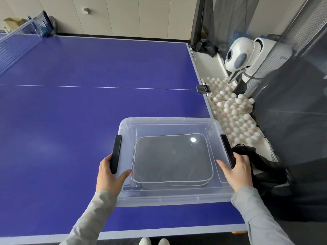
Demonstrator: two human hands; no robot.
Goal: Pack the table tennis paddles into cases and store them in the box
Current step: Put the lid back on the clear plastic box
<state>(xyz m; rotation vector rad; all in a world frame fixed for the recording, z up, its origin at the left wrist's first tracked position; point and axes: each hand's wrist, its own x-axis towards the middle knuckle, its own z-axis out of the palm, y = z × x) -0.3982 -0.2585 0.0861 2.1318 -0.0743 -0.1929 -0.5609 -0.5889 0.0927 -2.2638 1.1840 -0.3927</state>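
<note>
head view: a clear plastic storage box with lid on (169, 197) sits near the blue table tennis table's (70, 121) right corner, a dark grey zippered paddle case (171, 161) inside. left hand (109, 175) grips the left black latch (115, 153); right hand (236, 171) grips the right black latch (228, 150), thumbs on the lid.

Left hand (108, 175) and right hand (237, 171) forward, fingers curled, thumbs splayed inward, forearms converging

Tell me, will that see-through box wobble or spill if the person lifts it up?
Probably not much. The box looks like thin clear plastic, so it may flex slightly. Its lid is on, with the left hand and right hand at the black latches, so spilling seems unlikely. With only a flat black case showing inside, it's likely light.
</note>
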